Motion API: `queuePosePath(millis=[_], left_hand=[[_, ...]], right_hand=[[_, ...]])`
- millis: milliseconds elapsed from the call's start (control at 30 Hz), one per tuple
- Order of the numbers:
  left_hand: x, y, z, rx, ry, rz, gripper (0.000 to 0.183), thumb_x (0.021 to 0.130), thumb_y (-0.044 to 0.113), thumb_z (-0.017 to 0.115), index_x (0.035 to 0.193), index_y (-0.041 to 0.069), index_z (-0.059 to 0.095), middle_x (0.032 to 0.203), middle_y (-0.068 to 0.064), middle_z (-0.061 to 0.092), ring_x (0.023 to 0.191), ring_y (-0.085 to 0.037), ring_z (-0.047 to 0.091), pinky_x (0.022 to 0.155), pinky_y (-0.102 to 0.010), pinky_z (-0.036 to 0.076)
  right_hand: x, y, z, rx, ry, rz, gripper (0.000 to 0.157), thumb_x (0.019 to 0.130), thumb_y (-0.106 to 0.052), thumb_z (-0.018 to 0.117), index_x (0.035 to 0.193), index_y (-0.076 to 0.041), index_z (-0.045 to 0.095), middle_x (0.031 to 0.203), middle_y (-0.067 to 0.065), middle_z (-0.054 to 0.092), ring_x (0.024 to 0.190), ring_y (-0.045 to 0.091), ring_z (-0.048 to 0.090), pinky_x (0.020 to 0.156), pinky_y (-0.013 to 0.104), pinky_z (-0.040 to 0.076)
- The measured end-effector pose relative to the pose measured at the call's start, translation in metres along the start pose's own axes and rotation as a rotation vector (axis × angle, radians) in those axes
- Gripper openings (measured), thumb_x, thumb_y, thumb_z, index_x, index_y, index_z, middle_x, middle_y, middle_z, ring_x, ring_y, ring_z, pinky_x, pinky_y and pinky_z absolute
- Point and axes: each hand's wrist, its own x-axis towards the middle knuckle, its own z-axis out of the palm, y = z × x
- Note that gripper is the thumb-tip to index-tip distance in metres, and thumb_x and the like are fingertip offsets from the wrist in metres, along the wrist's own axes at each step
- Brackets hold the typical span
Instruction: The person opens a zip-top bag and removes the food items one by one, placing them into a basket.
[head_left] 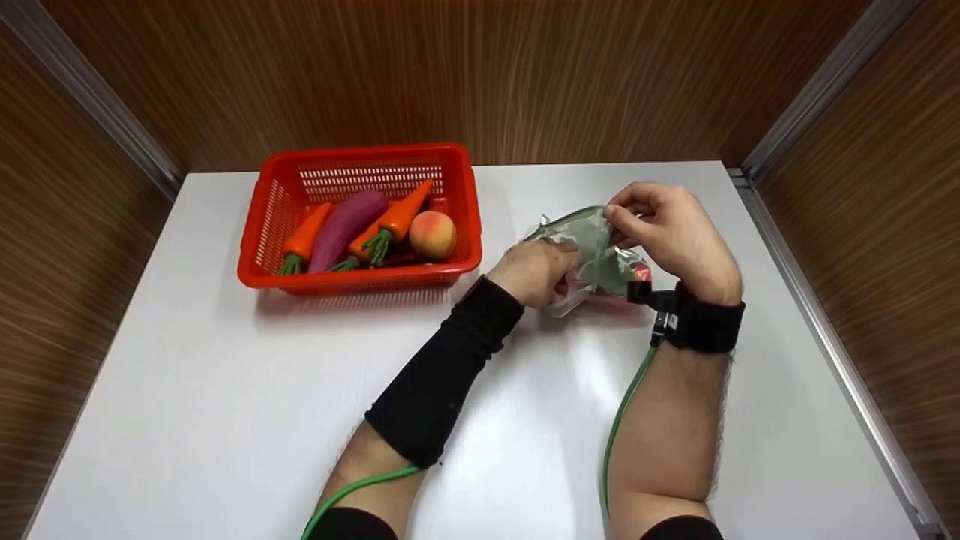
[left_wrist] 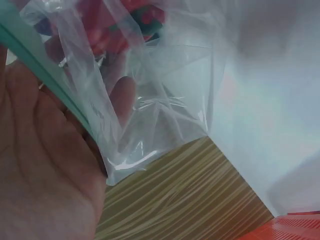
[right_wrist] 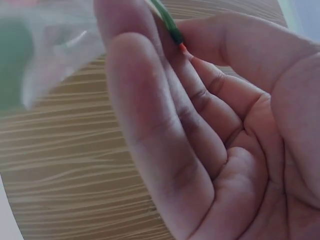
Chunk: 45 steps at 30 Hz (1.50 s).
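Note:
A clear plastic zip bag [head_left: 585, 251] with a green zipper strip [left_wrist: 47, 75] lies between both hands, right of the red basket. My left hand [head_left: 534, 271] holds the bag's left side; in the left wrist view its fingers [left_wrist: 122, 97] show partly through the plastic. Something red and green [left_wrist: 120, 25] shows through the film, its kind unclear. My right hand [head_left: 667, 229] pinches the strip's upper right end between thumb and fingertips. In the right wrist view a green end with a small orange tip [right_wrist: 182, 47] sits in that pinch.
On the left stands a red plastic basket [head_left: 360, 279] with several orange carrots [head_left: 409, 210], a purple eggplant [head_left: 349, 225] and a peach [head_left: 433, 235]. Wood-grain walls [head_left: 480, 82] enclose the white table [head_left: 240, 390]. A green cable [head_left: 626, 405] runs along each forearm.

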Motion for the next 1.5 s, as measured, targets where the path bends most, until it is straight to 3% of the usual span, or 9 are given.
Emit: queuePosePath(millis=[267,367,467,567,800,1033,1133,1267,1500], left_hand=[[-0.008,-0.003,0.023,-0.006,-0.026,-0.094,0.036,0.106,0.017,0.074,0.142,0.014,0.071,0.12,-0.012,0.087,0.115,-0.039,0.084,0.105,-0.055,0.07],[-0.01,-0.005,0.031,-0.073,-0.018,-0.11,0.044,0.108,0.022,0.074,0.151,0.015,0.068,0.124,-0.013,0.086,0.119,-0.039,0.083,0.108,-0.055,0.069],[-0.014,-0.006,0.034,-0.173,-0.009,-0.126,0.051,0.108,0.028,0.078,0.155,0.015,0.066,0.131,-0.014,0.084,0.126,-0.038,0.082,0.112,-0.054,0.068],[-0.018,-0.007,0.036,-0.213,0.007,-0.119,0.053,0.107,0.028,0.08,0.156,0.014,0.065,0.131,-0.015,0.083,0.126,-0.038,0.082,0.111,-0.053,0.068],[-0.025,-0.009,0.017,-0.187,0.056,-0.057,0.047,0.106,0.018,0.082,0.151,0.015,0.067,0.122,-0.019,0.08,0.118,-0.04,0.081,0.104,-0.056,0.069],[-0.036,-0.01,-0.012,-0.185,0.121,-0.032,0.067,0.104,0.024,0.091,0.164,0.022,0.062,0.151,-0.021,0.073,0.143,-0.04,0.073,0.121,-0.056,0.063],[-0.041,-0.011,-0.021,-0.195,0.161,-0.026,0.072,0.103,0.027,0.093,0.167,0.024,0.061,0.154,-0.022,0.071,0.144,-0.04,0.072,0.123,-0.054,0.063],[-0.046,-0.012,-0.027,-0.192,0.185,-0.027,0.074,0.103,0.031,0.094,0.168,0.024,0.061,0.153,-0.023,0.07,0.14,-0.039,0.074,0.12,-0.053,0.065],[-0.048,-0.014,-0.028,-0.26,0.151,0.004,0.074,0.106,0.032,0.091,0.172,0.024,0.058,0.163,-0.027,0.059,0.146,-0.044,0.071,0.124,-0.054,0.063]], right_hand=[[0.007,-0.003,0.006,-0.082,-0.087,-0.008,0.022,0.116,-0.014,0.071,0.12,0.003,0.084,0.104,0.014,0.087,0.082,-0.002,0.078,0.079,0.016,0.067],[0.008,-0.002,0.008,-0.107,-0.105,-0.016,0.021,0.115,-0.012,0.07,0.118,0.002,0.085,0.104,0.014,0.087,0.082,-0.002,0.078,0.079,0.015,0.066],[0.008,-0.002,0.009,-0.11,-0.11,-0.014,0.021,0.115,-0.013,0.07,0.119,0.002,0.085,0.104,0.014,0.087,0.083,-0.002,0.078,0.08,0.016,0.066],[0.009,-0.001,0.01,-0.101,-0.111,-0.008,0.022,0.116,-0.014,0.07,0.12,0.003,0.084,0.105,0.016,0.087,0.083,-0.002,0.079,0.081,0.017,0.067],[0.005,-0.005,0.007,-0.05,-0.053,0.004,0.026,0.118,-0.018,0.07,0.126,0.004,0.081,0.115,0.021,0.085,0.084,-0.004,0.081,0.079,0.017,0.068],[0.001,-0.012,0.005,-0.006,0.055,-0.027,0.029,0.119,-0.021,0.071,0.128,0.004,0.081,0.111,0.009,0.087,0.084,-0.005,0.082,0.08,0.016,0.069],[-0.002,-0.015,0.004,0.007,0.09,-0.035,0.028,0.118,-0.02,0.071,0.127,0.004,0.081,0.107,0.003,0.087,0.084,-0.004,0.083,0.08,0.016,0.069],[-0.004,-0.018,0.004,0.016,0.108,-0.046,0.028,0.118,-0.021,0.072,0.126,0.004,0.081,0.104,-0.003,0.086,0.085,-0.002,0.084,0.081,0.016,0.069],[-0.004,-0.019,0.005,0.004,0.126,-0.046,0.029,0.118,-0.022,0.073,0.128,0.004,0.081,0.103,-0.006,0.082,0.085,0.0,0.083,0.081,0.016,0.069]])
